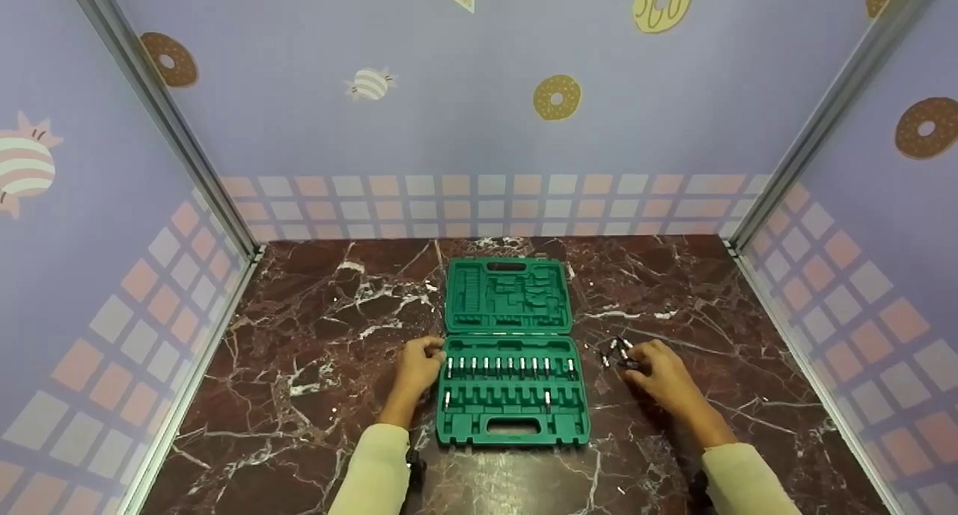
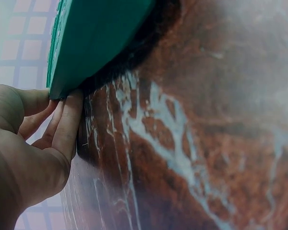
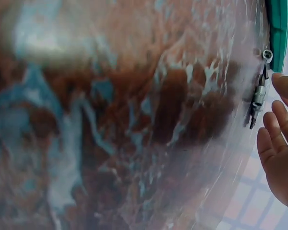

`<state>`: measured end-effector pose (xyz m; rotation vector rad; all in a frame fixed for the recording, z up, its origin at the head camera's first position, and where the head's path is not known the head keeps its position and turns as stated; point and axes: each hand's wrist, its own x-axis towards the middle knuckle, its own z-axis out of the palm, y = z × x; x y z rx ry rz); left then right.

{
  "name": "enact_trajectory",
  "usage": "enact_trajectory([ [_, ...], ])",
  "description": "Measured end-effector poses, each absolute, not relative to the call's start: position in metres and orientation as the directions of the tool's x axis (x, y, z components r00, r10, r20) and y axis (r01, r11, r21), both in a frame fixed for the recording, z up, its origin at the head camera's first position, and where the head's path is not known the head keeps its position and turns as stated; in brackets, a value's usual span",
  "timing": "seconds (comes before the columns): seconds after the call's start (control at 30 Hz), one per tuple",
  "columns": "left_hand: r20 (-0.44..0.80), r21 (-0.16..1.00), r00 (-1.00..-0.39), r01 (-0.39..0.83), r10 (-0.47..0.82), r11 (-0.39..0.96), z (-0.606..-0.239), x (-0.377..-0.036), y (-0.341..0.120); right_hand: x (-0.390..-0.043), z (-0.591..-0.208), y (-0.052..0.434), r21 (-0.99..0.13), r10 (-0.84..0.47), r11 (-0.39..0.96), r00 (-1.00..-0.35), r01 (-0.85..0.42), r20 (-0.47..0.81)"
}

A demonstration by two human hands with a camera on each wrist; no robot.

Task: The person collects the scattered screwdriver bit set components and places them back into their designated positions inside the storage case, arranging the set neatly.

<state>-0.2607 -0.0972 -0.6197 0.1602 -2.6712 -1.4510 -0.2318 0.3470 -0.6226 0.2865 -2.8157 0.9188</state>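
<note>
Open green tool case (image 1: 511, 350) lying near the middle of the marble desk (image 1: 314, 335), lid folded back toward the far edge, base toward the near edge with its carry handle facing the person. The base tray holds a row of small metal bits upright in moulded slots, with two more in the row below. The left hand (image 1: 419, 365) rests at the left edge of the base; the left wrist view shows its fingers (image 2: 67, 120) pressed, nearly straight, against the case corner (image 2: 57, 91), touching rather than wrapped round it. The right hand (image 1: 662, 373) lies on the desk to the right of the case, fingers (image 3: 278, 139) extended and apart, just beside a small cluster of loose bits (image 1: 620, 350) and not clamped on any; contact cannot be told. Judged from appearance, the bits are light, rigid, smooth steel, likely to roll or slip on polished stone, and best pinched across the shank between thumb and fingertip. The case appears a stiff plastic shell, steadied best at its edge.
</note>
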Motion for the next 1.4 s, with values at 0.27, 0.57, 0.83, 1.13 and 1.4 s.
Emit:
enact_trajectory([
  [0.27,0.017,0.847,-0.992,-0.053,-0.125,0.529,-0.619,-0.259,-0.097,-0.234,-0.631,0.353,-0.537,-0.112,0.814,-0.967,-0.222,0.230],
  [0.57,0.041,0.844,-0.991,-0.034,-0.127,0.535,-0.620,-0.258,-0.097,-0.237,-0.637,0.354,-0.531,-0.115,0.814,-0.961,-0.236,0.251],
  [0.83,0.036,0.836,-0.989,-0.048,-0.142,0.547,-0.619,-0.259,-0.096,-0.238,-0.640,0.354,-0.525,-0.128,0.814,-0.958,-0.249,0.256],
  [1.13,0.019,0.836,-0.989,-0.065,-0.146,0.545,-0.619,-0.259,-0.097,-0.235,-0.641,0.352,-0.556,-0.128,0.786,-0.951,-0.270,0.281],
  [1.4,0.028,0.818,-0.989,-0.062,-0.148,0.572,-0.618,-0.258,-0.097,-0.233,-0.637,0.346,-0.563,-0.133,0.776,-0.947,-0.283,0.292],
])
